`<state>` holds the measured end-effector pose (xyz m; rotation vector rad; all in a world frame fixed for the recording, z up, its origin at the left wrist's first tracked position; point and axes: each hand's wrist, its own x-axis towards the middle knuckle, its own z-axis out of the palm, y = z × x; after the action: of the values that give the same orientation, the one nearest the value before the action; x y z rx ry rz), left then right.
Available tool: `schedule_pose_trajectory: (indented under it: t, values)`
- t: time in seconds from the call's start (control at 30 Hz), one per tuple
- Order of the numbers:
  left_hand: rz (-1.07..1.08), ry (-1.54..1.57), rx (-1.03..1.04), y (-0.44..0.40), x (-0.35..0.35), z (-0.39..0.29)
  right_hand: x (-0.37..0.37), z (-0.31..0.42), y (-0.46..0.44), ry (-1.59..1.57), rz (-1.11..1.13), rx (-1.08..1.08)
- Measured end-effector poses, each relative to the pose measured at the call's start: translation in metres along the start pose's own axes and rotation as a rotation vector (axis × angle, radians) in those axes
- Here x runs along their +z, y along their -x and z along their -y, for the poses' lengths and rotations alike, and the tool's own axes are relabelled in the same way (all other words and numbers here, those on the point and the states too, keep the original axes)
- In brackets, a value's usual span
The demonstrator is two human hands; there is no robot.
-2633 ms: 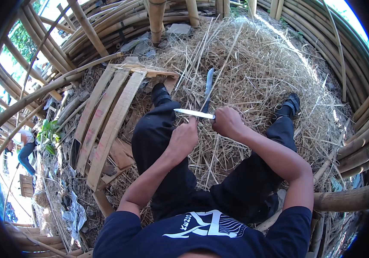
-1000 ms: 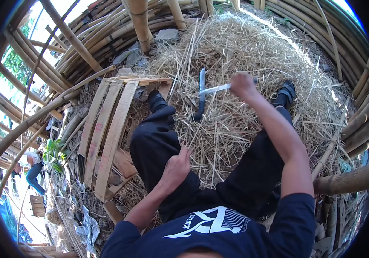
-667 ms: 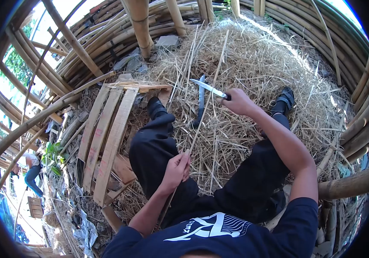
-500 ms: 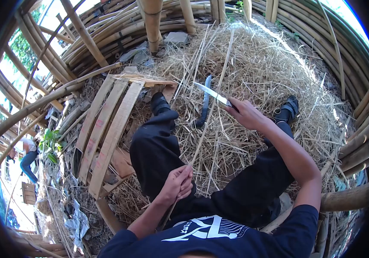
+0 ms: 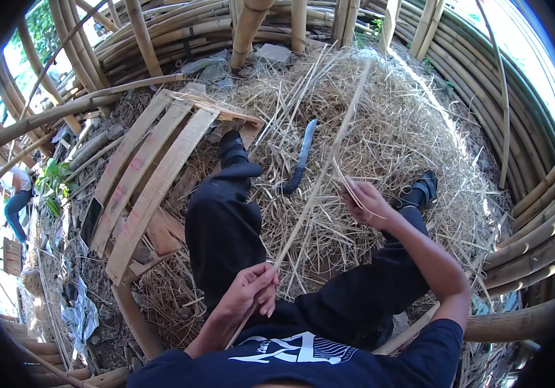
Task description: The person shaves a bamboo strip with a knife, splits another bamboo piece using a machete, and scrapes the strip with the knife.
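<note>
My left hand [image 5: 251,288] is closed around a long, thin bamboo strip [image 5: 304,216] that slants up and away to the right. My right hand [image 5: 366,205] is closed to the right of the strip, around the knife seen there a moment ago. Its handle is hidden by the fingers, and the blade is hard to make out, apparently edge-on. A thin pale curl [image 5: 341,174], perhaps a shaving, shows by the right fingers. Between my feet a larger knife [image 5: 306,145] with a curved black handle lies on the shavings.
A slatted wooden crate [image 5: 161,187] lies tilted by my left leg. Pale shavings [image 5: 387,123] cover the ground. Bamboo poles [image 5: 251,29] and stacked bamboo [image 5: 465,81] surround the area. Another person [image 5: 17,200] is at far left.
My right hand has lowered and turned, so the knife blade no longer shows broadside. My left hand has shifted slightly left and down with the strip. The view has shifted a little.
</note>
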<state>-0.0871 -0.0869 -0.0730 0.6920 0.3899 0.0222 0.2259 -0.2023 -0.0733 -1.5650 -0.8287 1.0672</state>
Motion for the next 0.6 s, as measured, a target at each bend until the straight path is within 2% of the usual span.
schedule_pose_trajectory:
  t: [0.07, 0.1, 0.13, 0.2, 0.23, 0.27, 0.33, 0.37, 0.4, 0.47, 0.5, 0.53, 0.6]
  values:
    - [0.026, -0.01, 0.101, -0.003, -0.004, 0.0, 0.012, 0.011, 0.009, 0.845, -0.064, -0.464]
    - [0.01, 0.025, 0.078, -0.001, -0.004, -0.002, 0.013, 0.002, 0.008, 1.097, -0.067, -0.482]
    - [-0.005, 0.058, 0.058, 0.0, -0.004, -0.004, 0.009, 0.001, 0.004, 1.106, -0.061, -0.488]
    - [0.005, 0.094, 0.052, 0.0, -0.001, -0.001, -0.004, 0.003, -0.001, 1.158, -0.064, -0.695]
    - [0.007, 0.097, 0.037, 0.001, 0.002, -0.001, -0.017, 0.014, -0.008, 1.213, -0.184, -0.537]
    - [0.009, 0.105, 0.011, 0.004, 0.005, 0.001, -0.041, 0.014, -0.021, 1.2, -0.374, -0.521]
    - [0.003, 0.112, 0.049, -0.001, 0.013, 0.003, -0.009, 0.027, -0.016, 1.046, -0.407, -0.357]
    - [0.007, 0.103, 0.049, -0.003, 0.012, -0.001, 0.002, 0.01, -0.012, 0.755, -0.319, -0.196]
    - [-0.002, 0.091, 0.033, 0.0, 0.01, -0.003, 0.012, 0.008, -0.004, 0.965, -0.174, -0.554]
    - [-0.002, 0.083, 0.072, -0.004, 0.007, 0.0, 0.024, 0.024, 0.001, 1.219, 0.098, -0.733]
    - [-0.004, 0.097, 0.045, -0.002, 0.006, 0.002, 0.002, 0.01, -0.012, 1.199, -0.065, -0.683]
    - [-0.013, 0.109, 0.003, 0.004, 0.005, 0.003, -0.012, 0.017, -0.024, 1.124, -0.469, -0.478]
    - [-0.006, 0.087, 0.026, 0.009, 0.013, 0.001, -0.023, 0.03, -0.019, 1.156, -0.433, -0.557]
